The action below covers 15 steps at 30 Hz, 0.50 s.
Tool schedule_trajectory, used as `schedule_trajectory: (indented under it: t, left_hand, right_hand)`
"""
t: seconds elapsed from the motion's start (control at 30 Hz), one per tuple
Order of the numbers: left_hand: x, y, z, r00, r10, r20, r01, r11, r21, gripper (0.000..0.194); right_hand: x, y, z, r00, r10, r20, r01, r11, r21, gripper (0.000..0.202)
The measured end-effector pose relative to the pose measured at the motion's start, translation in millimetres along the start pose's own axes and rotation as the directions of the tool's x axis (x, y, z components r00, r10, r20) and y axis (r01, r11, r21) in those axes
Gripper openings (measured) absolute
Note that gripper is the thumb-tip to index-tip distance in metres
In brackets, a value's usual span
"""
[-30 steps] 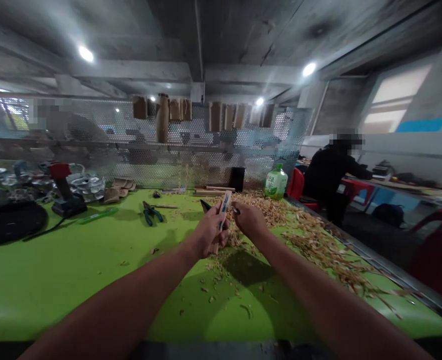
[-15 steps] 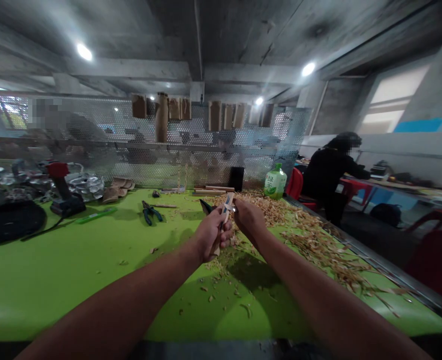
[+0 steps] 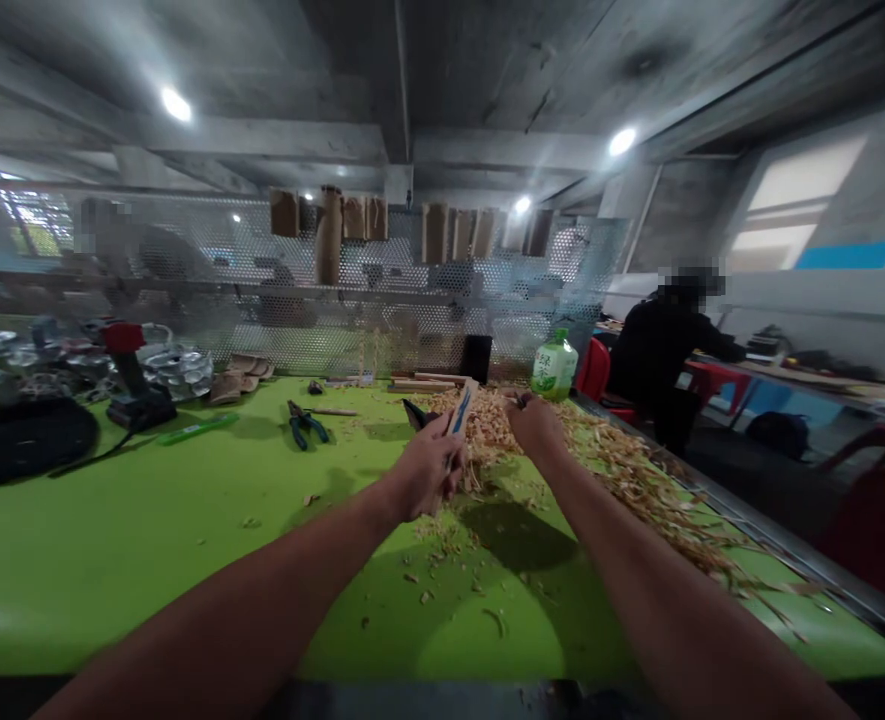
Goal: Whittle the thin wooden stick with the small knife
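Observation:
My left hand (image 3: 428, 465) is closed around a pale wooden strip (image 3: 463, 408) with a blue mark along its face. The strip tilts upward, its far end sticking out beyond my fingers. To the right of it, apart from the wood, my right hand (image 3: 538, 428) is closed. A small dark bit (image 3: 520, 401) shows at its fingertips, too little to name. Beneath and behind both hands lies a heap of curled wood shavings (image 3: 496, 418). A dark pointed object (image 3: 415, 414) is partly hidden behind my left hand.
Pliers (image 3: 307, 424), a green plastic-handled item (image 3: 198, 430) and a cordless drill (image 3: 133, 380) lie leftward on the green table (image 3: 187, 560). A green bottle (image 3: 554, 366) stands behind the shavings. Perforated metal screening (image 3: 397, 300) closes the back. A person (image 3: 656, 335) sits at right.
My right hand has moved right, away from the wooden strip. The pale curl that was at the strip's upper part no longer shows there. My left hand keeps its hold.

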State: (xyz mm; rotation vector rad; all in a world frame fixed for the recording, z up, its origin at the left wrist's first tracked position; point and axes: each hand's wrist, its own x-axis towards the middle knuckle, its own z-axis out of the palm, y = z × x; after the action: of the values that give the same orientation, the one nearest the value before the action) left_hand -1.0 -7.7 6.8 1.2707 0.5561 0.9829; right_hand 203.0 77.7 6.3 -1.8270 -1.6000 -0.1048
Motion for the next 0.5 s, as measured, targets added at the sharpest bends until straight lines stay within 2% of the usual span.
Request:
schedule_trajectory:
  t: [0.07,0.17,0.37,0.5]
  left_hand:
    - [4,0,-4.7,0.998,0.006,-0.067,-0.002,0.998,0.065,0.041]
    - [5,-1,-5.4,0.995,0.023,-0.093,-0.014,0.995,0.102,0.035]
    - [7,-6,-5.0,0.993,0.050,-0.104,-0.030,0.982,0.185,0.028]
    - [4,-5,0.1,0.990,0.087,-0.108,-0.060,0.971,0.232,0.026]
  right_hand:
    - [-10,-16,4,0.994,-0.109,0.010,0.108,0.993,0.039,0.035]
    - [-27,-34,7,0.971,-0.225,0.081,0.226,0.974,-0.002,0.034]
    - [-45,-49,-1,0.964,-0.211,0.162,0.241,0.950,-0.198,0.034]
    - [-46,-53,-5,0.967,-0.204,0.152,0.239,0.934,-0.266,0.034]
